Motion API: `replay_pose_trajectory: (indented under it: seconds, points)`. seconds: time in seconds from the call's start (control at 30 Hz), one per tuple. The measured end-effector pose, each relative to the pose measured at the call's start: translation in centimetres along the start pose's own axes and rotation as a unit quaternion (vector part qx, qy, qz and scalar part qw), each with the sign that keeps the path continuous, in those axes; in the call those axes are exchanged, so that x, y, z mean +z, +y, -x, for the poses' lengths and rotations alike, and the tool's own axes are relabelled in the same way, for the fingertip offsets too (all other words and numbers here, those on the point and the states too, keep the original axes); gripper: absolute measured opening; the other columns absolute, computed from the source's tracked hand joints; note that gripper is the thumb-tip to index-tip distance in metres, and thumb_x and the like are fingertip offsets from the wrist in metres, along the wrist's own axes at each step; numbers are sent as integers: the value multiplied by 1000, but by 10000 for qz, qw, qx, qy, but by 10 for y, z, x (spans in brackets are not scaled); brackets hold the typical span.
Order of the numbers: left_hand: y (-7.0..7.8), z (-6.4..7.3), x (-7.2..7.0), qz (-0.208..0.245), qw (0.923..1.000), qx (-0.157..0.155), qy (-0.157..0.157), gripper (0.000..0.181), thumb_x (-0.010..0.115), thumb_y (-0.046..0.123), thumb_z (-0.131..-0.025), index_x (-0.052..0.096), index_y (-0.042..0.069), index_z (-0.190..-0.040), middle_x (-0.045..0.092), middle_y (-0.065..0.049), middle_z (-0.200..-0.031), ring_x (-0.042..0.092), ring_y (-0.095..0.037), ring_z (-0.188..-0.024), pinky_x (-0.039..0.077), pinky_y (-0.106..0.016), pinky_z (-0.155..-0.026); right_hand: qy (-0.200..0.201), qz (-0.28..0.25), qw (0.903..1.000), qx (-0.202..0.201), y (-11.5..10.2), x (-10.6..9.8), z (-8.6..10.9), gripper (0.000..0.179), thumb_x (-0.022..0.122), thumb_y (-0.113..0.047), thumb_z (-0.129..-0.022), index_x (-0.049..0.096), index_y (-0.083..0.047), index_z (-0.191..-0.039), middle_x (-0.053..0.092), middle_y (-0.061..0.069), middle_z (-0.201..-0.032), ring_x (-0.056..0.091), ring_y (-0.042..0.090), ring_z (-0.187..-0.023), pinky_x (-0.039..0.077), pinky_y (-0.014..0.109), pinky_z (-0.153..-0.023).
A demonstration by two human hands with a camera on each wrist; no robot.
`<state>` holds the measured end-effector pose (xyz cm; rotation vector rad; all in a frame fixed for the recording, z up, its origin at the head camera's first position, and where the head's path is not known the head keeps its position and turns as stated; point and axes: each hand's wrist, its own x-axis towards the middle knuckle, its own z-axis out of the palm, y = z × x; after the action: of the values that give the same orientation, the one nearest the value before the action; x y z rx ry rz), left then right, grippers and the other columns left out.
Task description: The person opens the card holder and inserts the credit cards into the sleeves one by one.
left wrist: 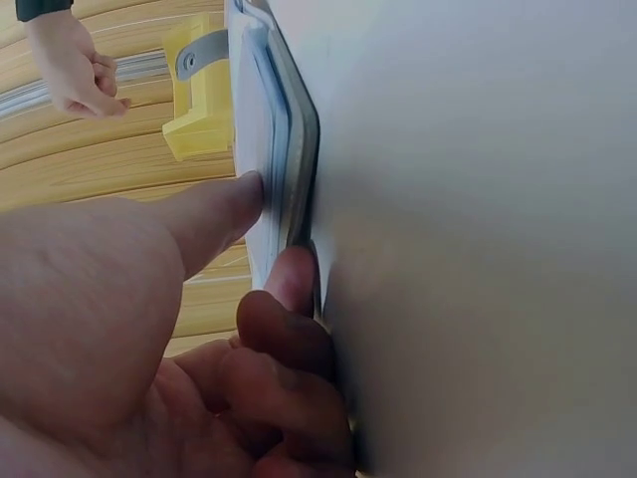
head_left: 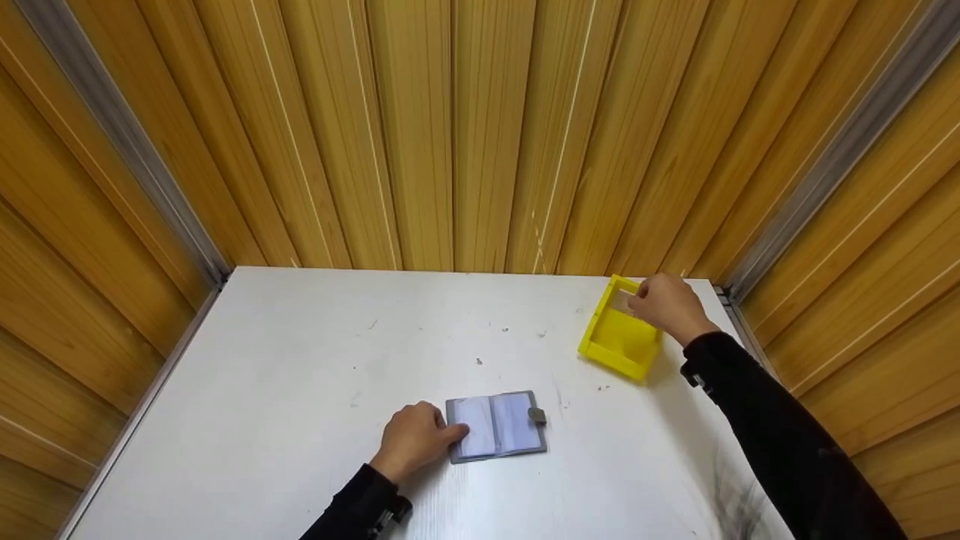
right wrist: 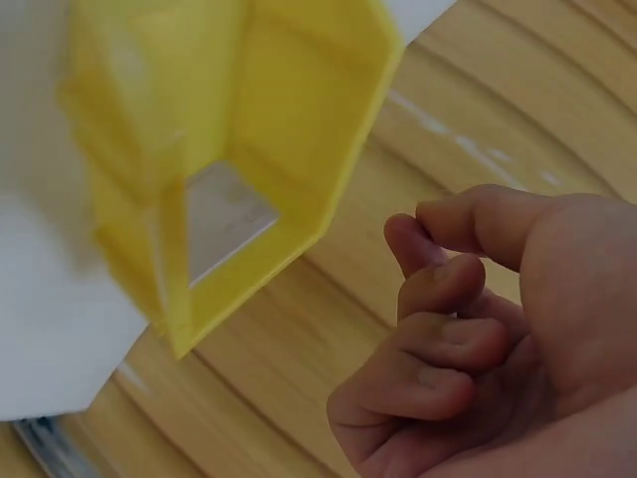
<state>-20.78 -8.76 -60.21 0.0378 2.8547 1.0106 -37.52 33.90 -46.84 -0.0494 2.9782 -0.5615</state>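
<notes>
A small grey card holder (head_left: 516, 425) lies spread open on the table, its clear sleeves facing up and a snap strap at its right edge. My left hand (head_left: 411, 440) grips its left edge; the left wrist view shows the thumb on top of the sleeves and curled fingers at the underside. Toward the back right stands a yellow bin (head_left: 613, 364). Inside it lies a pale card (right wrist: 229, 221), apart from the fingers in the right wrist view. My right hand (head_left: 667, 306) is over the bin's right side, fingers curled, thumb close to the index fingertip, nothing visible between them.
The white table (head_left: 315, 360) bears small dark scuffs and specks. Wood-patterned panels (head_left: 480, 135) rise behind it and on both sides, with grey metal posts (head_left: 139, 124) at the corners. The bin stands near the back edge.
</notes>
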Motion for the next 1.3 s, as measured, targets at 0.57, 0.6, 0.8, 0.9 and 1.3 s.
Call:
replay_pose_trajectory:
  seconds: [0.57, 0.6, 0.8, 0.9, 1.3]
  points:
    - [-3, 4, -3, 51, 9999, -102, -74, 49, 88, 48, -89, 57, 18, -64, 52, 6, -61, 49, -14, -59, 35, -30, -56, 932, 1105, 9895, 40, 37, 21, -29, 19, 72, -9, -99, 77, 9, -96, 73, 24, -89, 64, 31, -75, 58, 54, -74]
    - [-3, 3, -3, 44, 9999, -105, -79, 49, 87, 48, -89, 57, 19, -64, 52, 6, -61, 49, -14, -59, 35, -30, -56, 963, 1141, 9888, 6, 38, 23, -30, 19, 71, -8, -99, 77, 9, -96, 74, 25, -90, 65, 31, -75, 58, 54, -74]
    - [-5, 4, -2, 28, 9999, -105, -56, 50, 87, 49, -89, 57, 20, -63, 52, 7, -60, 49, -13, -58, 35, -30, -56, 919, 1376, 9862, -80, 38, 35, -37, 18, 68, -5, -102, 77, 11, -102, 76, 29, -97, 69, 34, -77, 62, 56, -77]
    - [-4, 6, -4, 16, 10000, -90, -22, 49, 88, 49, -88, 58, 19, -63, 53, 6, -60, 50, -14, -58, 36, -30, -56, 938, 1527, 9837, -168, 36, 40, -38, 18, 69, -5, -102, 77, 11, -104, 77, 29, -96, 72, 36, -78, 63, 58, -78]
    - [-1, 9, -4, 85, 9999, -92, -47, 48, 88, 49, -89, 59, 19, -63, 53, 7, -60, 50, -14, -58, 36, -30, -56, 1135, 2060, 9715, -300, 40, 49, -40, 18, 77, -5, -99, 77, 12, -104, 77, 29, -89, 74, 40, -75, 64, 60, -76]
